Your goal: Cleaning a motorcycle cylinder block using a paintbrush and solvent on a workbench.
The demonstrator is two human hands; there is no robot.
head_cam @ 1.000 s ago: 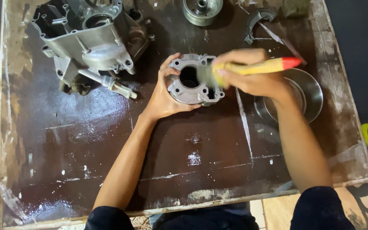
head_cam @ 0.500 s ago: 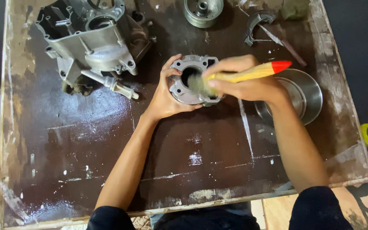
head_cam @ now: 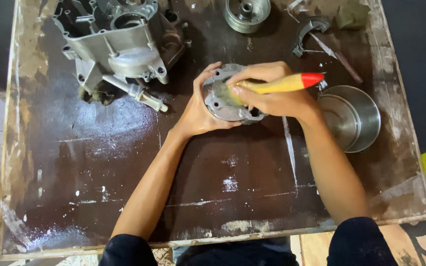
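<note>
While the left hand (head_cam: 200, 116) had stayed clamped on the near-left edge of the round metal cylinder part (head_cam: 228, 101), the right hand (head_cam: 272, 96) had drawn the paintbrush (head_cam: 277, 84) leftward since half a second earlier, so its bristles now covered the bore that had shown dark before. The left fingers (head_cam: 208, 74) were curled partway shut around the part's rim, thumb on the near side. The right fingers (head_cam: 252, 74) were closed tight on the brush's yellow wooden handle, whose red tip pointed away to their right. The part was dull grey cast metal with small bolt holes, resting on the scuffed dark tabletop (head_cam: 124, 172). Just right of the right fingers sat a shiny steel bowl (head_cam: 353, 118); up and left of the left fingers lay a grey engine casing (head_cam: 119, 44).
</note>
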